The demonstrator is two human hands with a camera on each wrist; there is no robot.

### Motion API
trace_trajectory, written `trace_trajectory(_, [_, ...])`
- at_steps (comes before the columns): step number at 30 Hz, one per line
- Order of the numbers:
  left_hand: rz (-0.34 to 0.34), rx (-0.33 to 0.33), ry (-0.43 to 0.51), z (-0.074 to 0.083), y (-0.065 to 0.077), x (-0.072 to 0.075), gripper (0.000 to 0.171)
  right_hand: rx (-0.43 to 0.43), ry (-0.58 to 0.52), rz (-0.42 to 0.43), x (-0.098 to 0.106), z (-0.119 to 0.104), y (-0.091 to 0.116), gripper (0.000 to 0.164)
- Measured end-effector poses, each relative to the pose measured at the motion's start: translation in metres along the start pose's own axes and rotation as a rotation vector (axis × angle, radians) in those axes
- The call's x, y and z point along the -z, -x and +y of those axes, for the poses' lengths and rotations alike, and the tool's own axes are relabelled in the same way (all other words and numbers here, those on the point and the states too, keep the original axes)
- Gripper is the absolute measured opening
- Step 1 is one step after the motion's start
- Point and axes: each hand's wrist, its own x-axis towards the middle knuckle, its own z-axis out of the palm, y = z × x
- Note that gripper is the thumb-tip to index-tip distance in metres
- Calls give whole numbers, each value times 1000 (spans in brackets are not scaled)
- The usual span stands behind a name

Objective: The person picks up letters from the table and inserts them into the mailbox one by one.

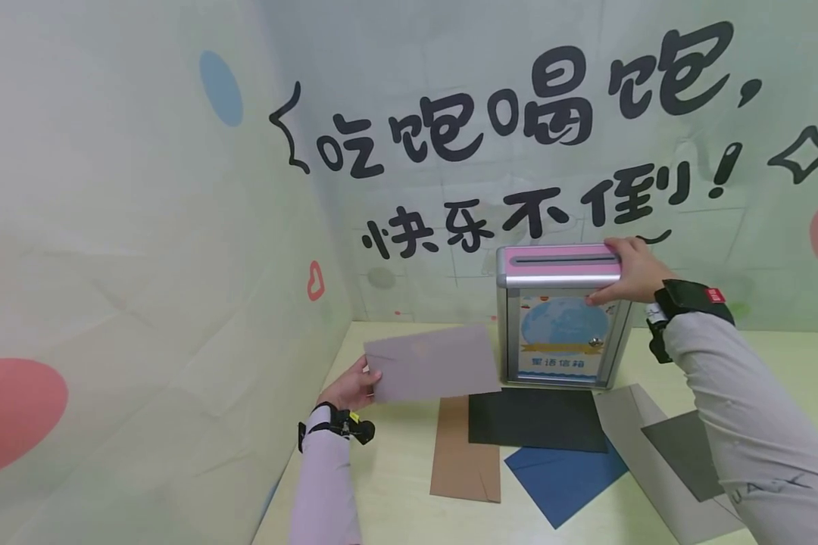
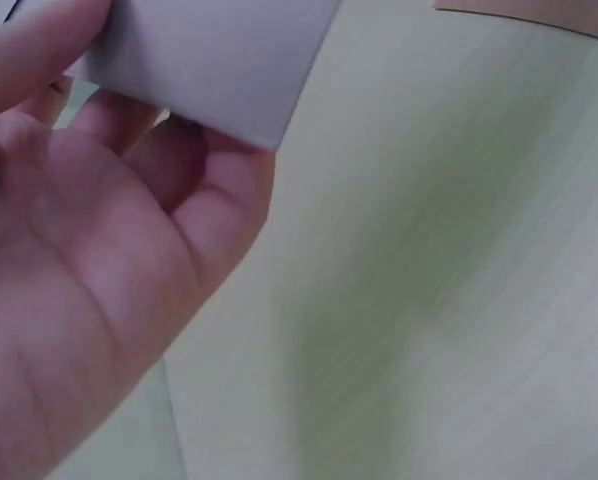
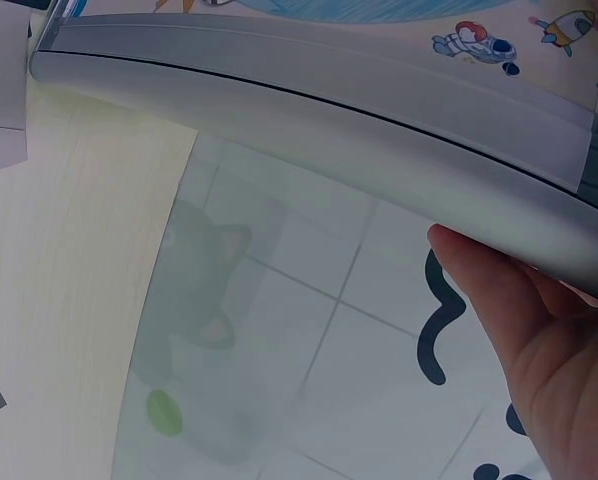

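My left hand [image 1: 350,386] pinches the left end of a pale lilac envelope [image 1: 436,365], thumb on the near face and fingers behind it. In the left wrist view the envelope's corner [image 2: 229,80] lies across the curled fingers. A small mailbox [image 1: 511,333] with a silver frame, a pink slotted top and a printed front panel stands upright against the back wall. My right hand [image 1: 639,271] grips its upper right corner, thumb over the front and fingers on the top. The envelope's right edge overlaps the mailbox's lower left side in the head view.
Before the mailbox lie a brown envelope [image 1: 465,469], a black envelope [image 1: 538,420], a blue envelope [image 1: 562,484], a light grey envelope [image 1: 644,462] and a dark grey one [image 1: 685,450], partly overlapping. A side wall [image 1: 143,265] bounds the table at left.
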Motion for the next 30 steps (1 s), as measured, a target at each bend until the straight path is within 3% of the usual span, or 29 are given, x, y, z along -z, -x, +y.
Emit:
trace_trajectory(5, [15,-15,44,-11,1,-1,40,7,-10,0,1,-2,0,109])
trace_trajectory(13, [83,-83,107,-23,1,-11,43,13,-1,4,0,1,0,111])
trace_trajectory(22, [143,-183,303,-34,-4,-21,40,11,-6,4,0,-4,2,109])
trace_trajectory(30, [129,-240,470,-32,-13,-32,38,17,-6,2,0,-1,2,110])
